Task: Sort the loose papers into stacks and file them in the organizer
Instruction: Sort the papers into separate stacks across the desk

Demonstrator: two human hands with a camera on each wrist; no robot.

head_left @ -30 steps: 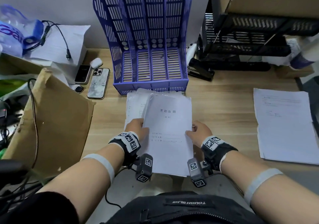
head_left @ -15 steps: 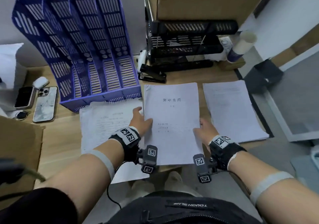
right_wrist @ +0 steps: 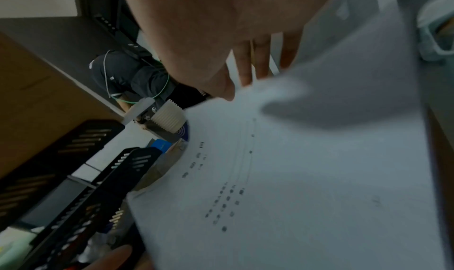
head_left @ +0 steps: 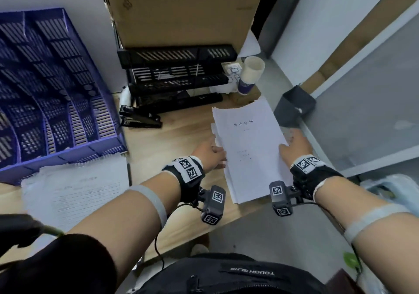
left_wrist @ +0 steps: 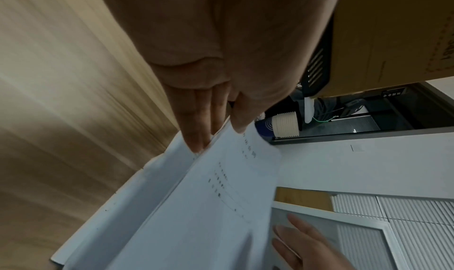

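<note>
The wooden desk point(head_left: 181, 135) has a pale, smooth grain. At its left stands the purple plastic organizer point(head_left: 56, 103), a slotted, ribbed rack of upright compartments, its left side cut off by the frame. A brown cardboard box point(head_left: 181, 10) sits on a black slotted tray rack point(head_left: 176, 76) at the back. A flat white paper stack point(head_left: 74, 189) lies in front of the organizer.

The held document point(head_left: 249, 153), a thin white sheaf with printed lines, is at the desk's right edge, above another stack whose edges show beneath. The left hand point(head_left: 210, 153) pinches its left edge, thumb on top and fingers point(left_wrist: 199, 122) underneath. The right hand point(head_left: 294, 148) grips the right edge likewise.

Half a second ago the document was nearer the middle, beside the right-hand stack; now it lies over that stack, and the view has turned right.

A black stapler point(head_left: 140, 119) lies by the organizer. The print is too blurred to read, and the wrist views are smeared.
</note>
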